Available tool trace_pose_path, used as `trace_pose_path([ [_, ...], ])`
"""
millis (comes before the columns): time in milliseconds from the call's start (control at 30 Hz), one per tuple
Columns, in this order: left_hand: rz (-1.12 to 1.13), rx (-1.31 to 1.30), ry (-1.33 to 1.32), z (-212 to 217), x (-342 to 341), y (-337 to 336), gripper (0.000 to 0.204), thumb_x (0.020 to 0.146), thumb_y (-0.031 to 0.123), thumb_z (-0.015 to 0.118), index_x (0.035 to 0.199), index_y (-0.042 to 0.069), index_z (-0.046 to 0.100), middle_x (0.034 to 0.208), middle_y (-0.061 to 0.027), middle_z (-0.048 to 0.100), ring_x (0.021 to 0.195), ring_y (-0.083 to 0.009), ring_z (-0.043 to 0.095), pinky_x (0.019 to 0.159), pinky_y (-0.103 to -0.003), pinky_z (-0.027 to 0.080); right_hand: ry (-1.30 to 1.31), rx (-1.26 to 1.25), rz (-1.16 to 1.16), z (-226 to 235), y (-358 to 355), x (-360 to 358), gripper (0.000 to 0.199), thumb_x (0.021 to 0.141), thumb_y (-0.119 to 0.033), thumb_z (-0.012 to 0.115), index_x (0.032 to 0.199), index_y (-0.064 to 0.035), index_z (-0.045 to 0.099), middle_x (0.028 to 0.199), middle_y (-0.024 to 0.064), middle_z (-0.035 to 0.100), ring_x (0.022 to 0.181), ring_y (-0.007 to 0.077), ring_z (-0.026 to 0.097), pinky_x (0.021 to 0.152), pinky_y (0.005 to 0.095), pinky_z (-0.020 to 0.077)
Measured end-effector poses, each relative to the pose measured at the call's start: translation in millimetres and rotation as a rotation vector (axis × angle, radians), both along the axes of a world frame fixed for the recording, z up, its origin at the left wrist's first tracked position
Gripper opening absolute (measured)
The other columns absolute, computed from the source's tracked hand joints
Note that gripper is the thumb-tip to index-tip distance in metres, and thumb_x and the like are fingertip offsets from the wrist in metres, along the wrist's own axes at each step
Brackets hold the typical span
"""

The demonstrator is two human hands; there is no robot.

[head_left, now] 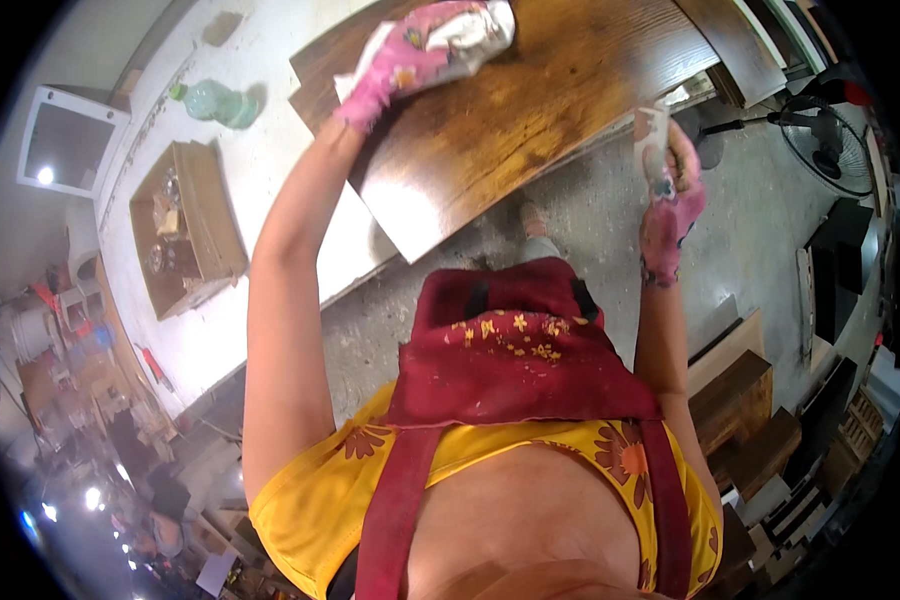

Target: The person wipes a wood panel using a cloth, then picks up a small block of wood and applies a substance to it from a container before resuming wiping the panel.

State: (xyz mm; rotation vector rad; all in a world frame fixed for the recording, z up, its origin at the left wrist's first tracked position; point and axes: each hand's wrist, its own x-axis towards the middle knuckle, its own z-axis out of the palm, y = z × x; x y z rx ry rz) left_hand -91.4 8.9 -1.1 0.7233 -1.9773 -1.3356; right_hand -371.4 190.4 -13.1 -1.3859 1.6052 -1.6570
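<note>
The step in hand seems to be wiping of the brown board (540, 105), which lies under the left hand (400, 65) and reaches out toward the right hand (673, 205). The gloved left hand is closed over a white cloth (492, 32) and rests with it on the board. The right hand, also gloved, grips a flat pale piece (651, 145) just beside the board's near edge; whether this piece touches the edge, I cannot tell. In my judgement, the next move calls for even pressure of the left hand along the grain, while the right hand keeps its piece away from the shiny surface.

The left fingertips are partly hidden in the cloth folds, the board's far side is cut off beyond the left hand, and what the pale piece is stays unclear to me
</note>
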Motion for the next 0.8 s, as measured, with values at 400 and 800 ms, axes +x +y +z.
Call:
trace_pose_path([
  [400,0.294,0.383,0.294,68.0,-45.2,115.7,0.072,0.073,0.021,0.081,0.133,0.002,0.046,0.112,-0.0069,0.06,0.109,-0.0171,0.056,0.092,-0.03,0.046,-0.252,-0.187,0.372,56.8,-61.3,89.8,0.052,0.081,-0.028,0.069,0.123,0.0002,0.057,0.123,0.0121,0.053,0.118,0.0209,0.049,0.101,0.0314,0.0404],
  [800,0.472,0.219,0.344,-12.9,19.2,-68.5,0.039,0.086,0.023,0.067,0.114,-0.002,0.057,0.107,-0.0067,0.064,0.1,-0.0123,0.056,0.091,-0.022,0.039,0.996,-0.109,0.667,4.6,-53.4,148.1,0.051,0.081,-0.042,0.051,0.125,-0.0166,0.056,0.138,0.0156,0.044,0.135,0.0431,0.026,0.108,0.0602,0.0161],
])
